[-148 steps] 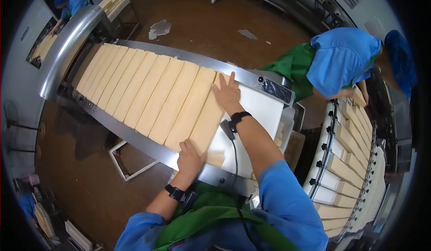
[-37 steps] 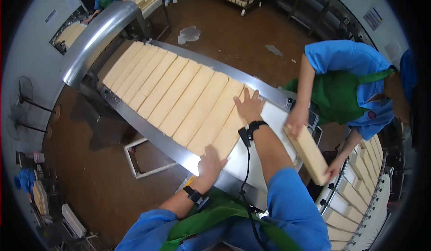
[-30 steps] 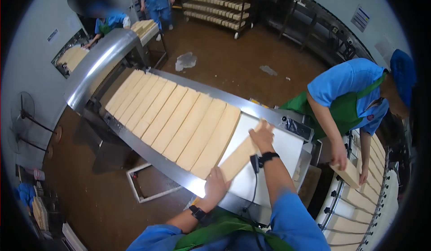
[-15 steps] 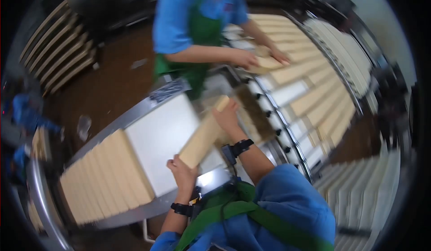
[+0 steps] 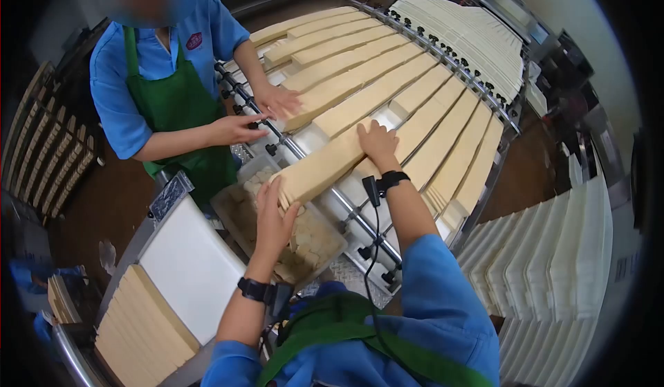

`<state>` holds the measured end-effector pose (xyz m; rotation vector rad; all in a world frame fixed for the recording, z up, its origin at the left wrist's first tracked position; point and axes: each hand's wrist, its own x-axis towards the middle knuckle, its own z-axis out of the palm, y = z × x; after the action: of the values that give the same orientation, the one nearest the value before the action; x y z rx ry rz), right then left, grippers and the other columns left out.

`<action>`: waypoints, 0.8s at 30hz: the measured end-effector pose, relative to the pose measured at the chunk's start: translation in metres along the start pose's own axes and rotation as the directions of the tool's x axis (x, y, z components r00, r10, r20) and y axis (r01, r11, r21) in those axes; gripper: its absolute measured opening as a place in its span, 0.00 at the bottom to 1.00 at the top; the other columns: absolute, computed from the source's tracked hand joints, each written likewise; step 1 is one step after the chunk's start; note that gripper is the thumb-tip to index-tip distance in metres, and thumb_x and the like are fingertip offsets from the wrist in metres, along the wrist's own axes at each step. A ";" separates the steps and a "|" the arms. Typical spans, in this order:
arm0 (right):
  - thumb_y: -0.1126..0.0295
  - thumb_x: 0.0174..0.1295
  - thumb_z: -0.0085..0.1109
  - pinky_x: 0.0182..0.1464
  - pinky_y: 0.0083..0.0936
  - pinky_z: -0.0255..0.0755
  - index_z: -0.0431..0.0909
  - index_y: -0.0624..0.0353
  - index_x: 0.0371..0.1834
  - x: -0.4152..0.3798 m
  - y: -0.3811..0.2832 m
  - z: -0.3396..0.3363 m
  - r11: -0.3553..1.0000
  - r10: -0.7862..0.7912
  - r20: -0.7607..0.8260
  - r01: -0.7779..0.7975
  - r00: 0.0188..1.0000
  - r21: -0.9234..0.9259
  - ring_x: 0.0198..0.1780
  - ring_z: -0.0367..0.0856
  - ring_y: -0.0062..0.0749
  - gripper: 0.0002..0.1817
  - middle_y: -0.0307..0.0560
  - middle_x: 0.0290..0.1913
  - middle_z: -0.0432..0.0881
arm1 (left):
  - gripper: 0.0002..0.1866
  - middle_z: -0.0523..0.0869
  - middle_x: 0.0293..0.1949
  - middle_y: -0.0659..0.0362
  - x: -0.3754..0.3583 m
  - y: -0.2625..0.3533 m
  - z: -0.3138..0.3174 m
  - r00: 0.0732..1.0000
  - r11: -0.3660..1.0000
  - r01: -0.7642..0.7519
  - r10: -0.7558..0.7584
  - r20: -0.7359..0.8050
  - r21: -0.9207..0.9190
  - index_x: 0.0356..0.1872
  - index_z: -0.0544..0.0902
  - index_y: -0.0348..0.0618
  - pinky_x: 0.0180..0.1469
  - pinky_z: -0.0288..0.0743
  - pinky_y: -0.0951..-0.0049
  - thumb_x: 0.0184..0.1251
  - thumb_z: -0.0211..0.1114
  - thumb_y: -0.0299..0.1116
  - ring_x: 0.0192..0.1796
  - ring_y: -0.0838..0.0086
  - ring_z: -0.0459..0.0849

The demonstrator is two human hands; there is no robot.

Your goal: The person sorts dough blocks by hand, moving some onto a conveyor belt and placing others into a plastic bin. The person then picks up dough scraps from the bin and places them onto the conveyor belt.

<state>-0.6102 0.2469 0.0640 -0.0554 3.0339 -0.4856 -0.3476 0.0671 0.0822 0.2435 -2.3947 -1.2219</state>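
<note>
A long pale yellow slab [image 5: 321, 168] runs slantwise between my hands, above the near rail of the conveyor. My left hand [image 5: 274, 214] grips its near end, where a few thin layers show at the edge. My right hand [image 5: 378, 143] is closed over the far end, partly hiding it. The slab's kind is not plain; it looks like layered dough or bean curd. Under my left hand, a clear plastic bin [image 5: 325, 252] holds pale scraps. Similar yellow strips [image 5: 415, 134] lie in rows on the conveyor beyond.
A co-worker in a green apron [image 5: 176, 86] stands across at the left, both hands near the strips. A white board [image 5: 190, 266] and a row of upright slabs [image 5: 142, 325] lie at lower left. White trays [image 5: 539, 255] are stacked at right. A metal rail [image 5: 346, 207] edges the conveyor.
The slab has moved from above the white board and bin over to the conveyor, with both my hands on it. The view has turned right. The co-worker's hands have let go of their strip.
</note>
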 end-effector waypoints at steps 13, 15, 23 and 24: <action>0.47 0.60 0.51 0.64 0.58 0.48 0.68 0.58 0.63 -0.013 0.021 0.028 0.937 -0.346 -0.182 0.348 0.921 -0.020 0.68 0.55 0.57 0.33 0.57 0.65 0.66 | 0.28 0.75 0.58 0.43 0.073 -0.033 0.125 0.979 0.940 0.202 -0.195 0.052 -0.275 0.66 0.65 0.39 0.60 0.66 0.72 0.62 0.54 0.26 0.59 0.63 0.75; 0.52 0.61 0.55 0.62 0.50 0.55 0.69 0.58 0.60 -0.064 0.008 0.017 0.850 -0.480 -0.170 0.504 0.861 0.153 0.63 0.63 0.50 0.28 0.53 0.58 0.72 | 0.27 0.74 0.58 0.41 0.059 -0.033 0.115 0.969 0.934 0.227 -0.244 -0.030 -0.275 0.65 0.65 0.37 0.63 0.65 0.68 0.62 0.52 0.27 0.61 0.53 0.73; 0.66 0.61 0.57 0.43 0.26 0.73 0.76 0.63 0.43 -0.255 -0.045 0.076 0.440 -0.652 0.412 -0.125 0.637 0.889 0.38 0.78 0.30 0.13 0.47 0.37 0.80 | 0.24 0.70 0.55 0.46 -0.068 -0.050 0.023 0.887 0.952 0.302 -0.260 -0.383 0.052 0.59 0.69 0.39 0.61 0.64 0.61 0.59 0.57 0.22 0.57 0.54 0.70; 0.65 0.61 0.57 0.44 0.25 0.73 0.77 0.62 0.43 -0.268 -0.044 0.096 0.488 -0.656 0.488 -0.171 0.576 0.856 0.40 0.78 0.28 0.12 0.47 0.38 0.80 | 0.22 0.72 0.53 0.47 -0.092 -0.058 0.016 0.873 0.940 0.332 -0.273 -0.405 0.082 0.56 0.71 0.38 0.59 0.65 0.62 0.58 0.56 0.21 0.55 0.54 0.71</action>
<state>-0.3350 0.1877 0.0033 -0.5612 1.6031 -1.4665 -0.2759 0.0761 -0.0004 0.8573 -2.1444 -1.0015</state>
